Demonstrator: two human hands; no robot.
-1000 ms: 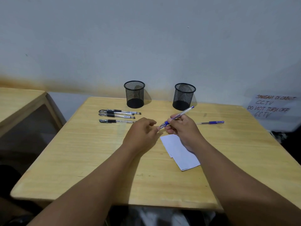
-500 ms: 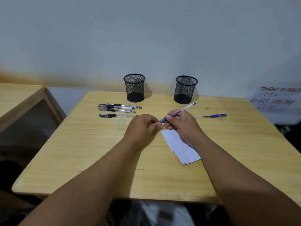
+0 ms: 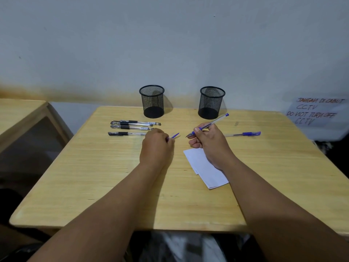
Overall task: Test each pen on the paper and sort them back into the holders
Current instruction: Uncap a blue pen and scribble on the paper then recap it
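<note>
My right hand (image 3: 209, 142) grips an uncapped blue pen (image 3: 217, 121), its tip pointing left above the table. My left hand (image 3: 156, 146) pinches the blue pen cap (image 3: 174, 135), now apart from the pen. The folded white paper (image 3: 207, 169) lies under my right wrist. Another blue pen (image 3: 243, 134) lies capped to the right. Three black pens (image 3: 132, 127) lie in a row at the left. Two black mesh holders stand at the back, the left holder (image 3: 152, 101) and the right holder (image 3: 211, 102), both looking empty.
The wooden table (image 3: 113, 176) stands against a grey wall. A second table (image 3: 17, 112) sits at the left with a gap between them. A handwritten CCTV notice (image 3: 317, 112) hangs at the right.
My hands have pulled apart. The cap has come off the blue pen and stays in my left hand, while my right hand keeps the pen.
</note>
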